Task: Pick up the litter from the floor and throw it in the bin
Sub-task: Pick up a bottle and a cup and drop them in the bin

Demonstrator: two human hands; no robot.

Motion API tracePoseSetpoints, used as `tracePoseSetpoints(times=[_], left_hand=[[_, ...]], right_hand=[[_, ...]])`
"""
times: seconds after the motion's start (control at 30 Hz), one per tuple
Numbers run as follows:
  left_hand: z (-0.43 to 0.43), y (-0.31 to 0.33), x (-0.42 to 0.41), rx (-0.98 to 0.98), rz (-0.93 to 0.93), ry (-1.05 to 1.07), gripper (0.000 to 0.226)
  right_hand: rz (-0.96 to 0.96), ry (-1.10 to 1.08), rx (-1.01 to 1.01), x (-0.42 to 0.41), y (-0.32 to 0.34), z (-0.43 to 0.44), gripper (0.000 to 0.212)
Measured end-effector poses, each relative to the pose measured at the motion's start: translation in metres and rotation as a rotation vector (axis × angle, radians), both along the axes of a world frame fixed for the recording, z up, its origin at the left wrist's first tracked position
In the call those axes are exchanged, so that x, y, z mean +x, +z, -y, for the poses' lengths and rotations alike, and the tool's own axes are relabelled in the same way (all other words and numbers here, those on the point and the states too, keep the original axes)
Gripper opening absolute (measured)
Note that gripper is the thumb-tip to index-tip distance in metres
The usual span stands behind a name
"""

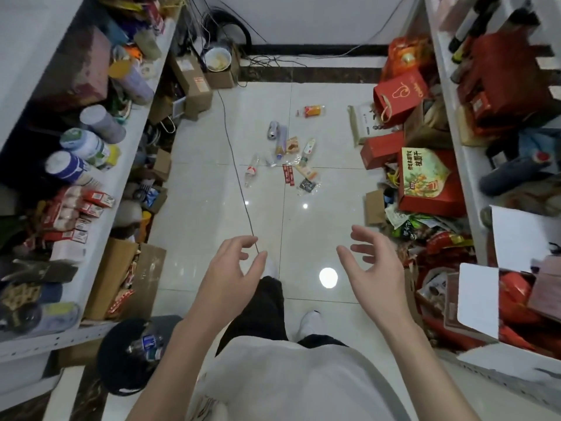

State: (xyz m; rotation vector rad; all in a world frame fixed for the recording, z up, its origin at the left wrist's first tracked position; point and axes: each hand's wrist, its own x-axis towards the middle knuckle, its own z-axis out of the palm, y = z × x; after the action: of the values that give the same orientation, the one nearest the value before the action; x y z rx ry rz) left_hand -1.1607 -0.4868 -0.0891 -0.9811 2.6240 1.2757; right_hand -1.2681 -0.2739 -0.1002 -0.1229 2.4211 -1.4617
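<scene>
Head view. The person stands in a narrow aisle between the left shelf (pixel 142 123) and the right shelf (pixel 455 141), both crammed with goods.

Hands: the left hand (pixel 230 268) and the right hand (pixel 376 265) are raised in front of the body with palms roughly facing each other. The fingers are spread and loosely bent, holding nothing and touching nothing.

Litter (pixel 288 156): a loose cluster lies on the white floor (pixel 206 208), mid-aisle and well ahead of the feet. It includes a clear bottle (pixel 251 171), a can (pixel 273 130), red strips (pixel 288 174) and a dark packet (pixel 308 185). An orange packet (pixel 312 110) lies a little apart toward the far wall (the rest is too small to name). A thin cable (pixel 235 165) runs along the floor just left of the cluster, near the bottle.

Bin (pixel 106 360): black, at the person's lower left by the foot of the left shelf, with bottles lying in it.

Judgement: this is the approach step, and nothing from this cluster is in hand yet. The hands are probably kept empty and spread so that either can grab on arrival. The bin is well apart from the litter, so each load calls for a trip back. One risk is snagging the cable when lifting the bottle.
</scene>
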Motion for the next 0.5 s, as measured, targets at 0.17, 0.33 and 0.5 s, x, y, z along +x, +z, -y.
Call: tracePoseSetpoints(times=[0.17, 0.33, 0.5], left_hand=[[0.050, -0.015, -0.051, -0.001, 0.007, 0.037, 0.034], [0.113, -0.020, -0.117, 0.001, -0.005, 0.048, 0.036], [0.179, -0.023, -0.176, 0.011, -0.006, 0.084, 0.037]], right_hand=[[-0.030, 0.000, 0.001, -0.059, -0.005, 0.040, 0.036], [-0.033, 0.009, 0.032, -0.128, -0.005, 0.099, 0.036], [-0.065, 0.033, 0.053, -0.195, 0.003, 0.167, 0.039]])
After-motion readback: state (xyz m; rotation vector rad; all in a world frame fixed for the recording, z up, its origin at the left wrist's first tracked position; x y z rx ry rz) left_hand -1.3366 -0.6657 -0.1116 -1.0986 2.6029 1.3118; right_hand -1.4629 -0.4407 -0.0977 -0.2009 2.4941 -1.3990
